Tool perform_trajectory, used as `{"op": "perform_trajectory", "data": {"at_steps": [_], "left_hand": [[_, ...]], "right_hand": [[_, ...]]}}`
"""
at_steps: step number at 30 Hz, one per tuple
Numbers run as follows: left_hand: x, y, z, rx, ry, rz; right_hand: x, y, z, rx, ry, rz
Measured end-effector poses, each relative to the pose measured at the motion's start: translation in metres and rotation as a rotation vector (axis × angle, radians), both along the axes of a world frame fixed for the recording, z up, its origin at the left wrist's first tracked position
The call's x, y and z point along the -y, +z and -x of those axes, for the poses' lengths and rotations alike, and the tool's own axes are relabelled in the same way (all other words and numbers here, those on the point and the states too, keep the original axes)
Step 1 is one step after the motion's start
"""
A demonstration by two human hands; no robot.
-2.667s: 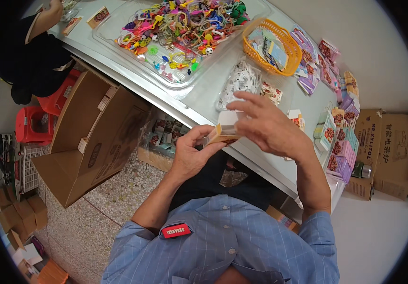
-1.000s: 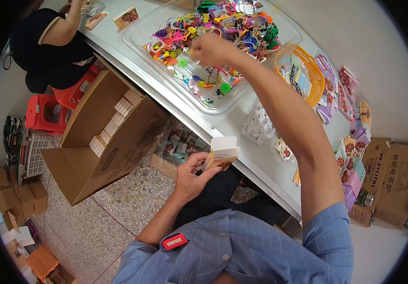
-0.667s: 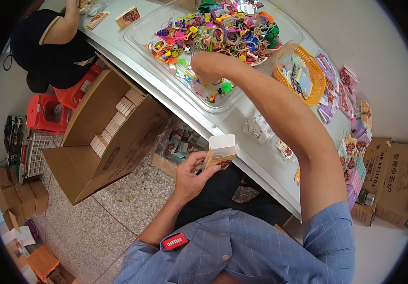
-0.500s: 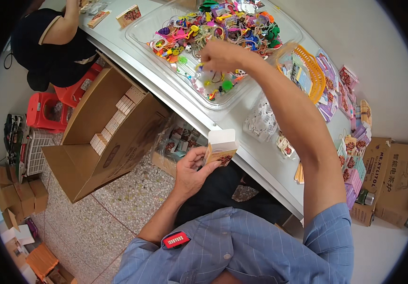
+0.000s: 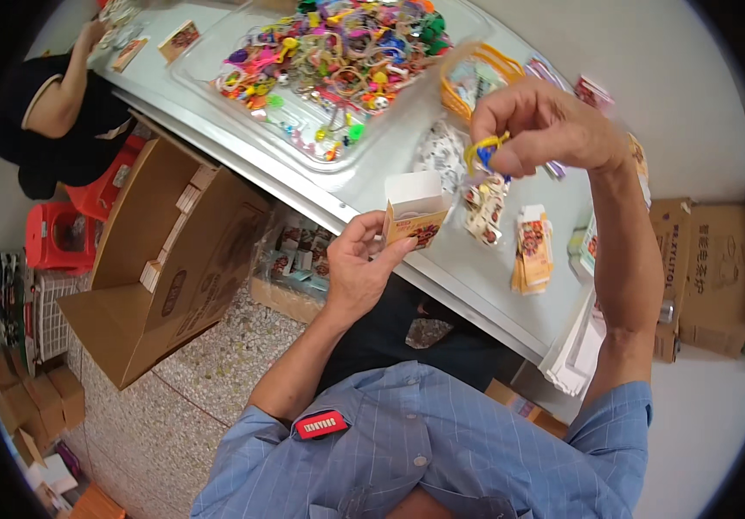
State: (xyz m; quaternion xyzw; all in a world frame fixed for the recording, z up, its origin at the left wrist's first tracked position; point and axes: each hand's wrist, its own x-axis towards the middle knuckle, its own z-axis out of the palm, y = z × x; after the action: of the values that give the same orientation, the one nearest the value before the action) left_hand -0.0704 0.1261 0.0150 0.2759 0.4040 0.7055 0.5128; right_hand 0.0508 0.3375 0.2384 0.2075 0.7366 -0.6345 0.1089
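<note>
My left hand (image 5: 358,268) holds a small open cardboard box (image 5: 414,210) with its white flap up, just in front of the table edge. Raised above and to the right of that box, my right hand (image 5: 547,128) pinches a small yellow and blue trinket (image 5: 484,153). Farther back on the table lies a clear tray (image 5: 303,130) heaped with several colourful trinkets (image 5: 338,52).
An orange basket (image 5: 476,73), clear bags and small printed packets (image 5: 533,251) lie on the grey table (image 5: 468,277). An open cardboard carton (image 5: 165,259) with small boxes stands on the floor at left. Another person in black (image 5: 61,104) sits far left. More cartons (image 5: 719,268) stand at right.
My right hand reached into the tray, picked up a trinket and came back toward the small box. The left hand kept holding the box in about the same place.
</note>
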Motion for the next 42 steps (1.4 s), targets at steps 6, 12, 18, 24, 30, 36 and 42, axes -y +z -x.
{"op": "perform_trajectory", "data": {"at_steps": [6, 12, 18, 24, 30, 36, 42], "left_hand": [[-0.008, 0.002, -0.032, -0.109, -0.084, -0.053], [-0.005, 0.005, -0.055, -0.149, -0.135, -0.048], [0.0, 0.007, -0.071, -0.127, -0.164, -0.068], [0.003, 0.008, -0.079, -0.254, -0.176, -0.069], [0.003, 0.001, -0.086, -0.258, -0.206, -0.048], [0.003, 0.0, -0.086, -0.196, -0.224, -0.023], [0.005, -0.001, -0.094, -0.172, -0.263, -0.069]], "right_hand": [[0.026, -0.014, -0.05, 0.119, -0.079, 0.086], [0.04, -0.03, -0.08, 0.123, -0.115, 0.104], [0.053, -0.036, -0.101, 0.161, -0.088, 0.062], [0.073, -0.042, -0.109, 0.2, -0.155, -0.231], [0.109, -0.055, -0.119, 0.131, 0.015, -1.137], [0.119, -0.052, -0.131, -0.003, -0.169, -0.962], [0.137, -0.087, -0.165, -0.31, -0.362, -0.974]]}}
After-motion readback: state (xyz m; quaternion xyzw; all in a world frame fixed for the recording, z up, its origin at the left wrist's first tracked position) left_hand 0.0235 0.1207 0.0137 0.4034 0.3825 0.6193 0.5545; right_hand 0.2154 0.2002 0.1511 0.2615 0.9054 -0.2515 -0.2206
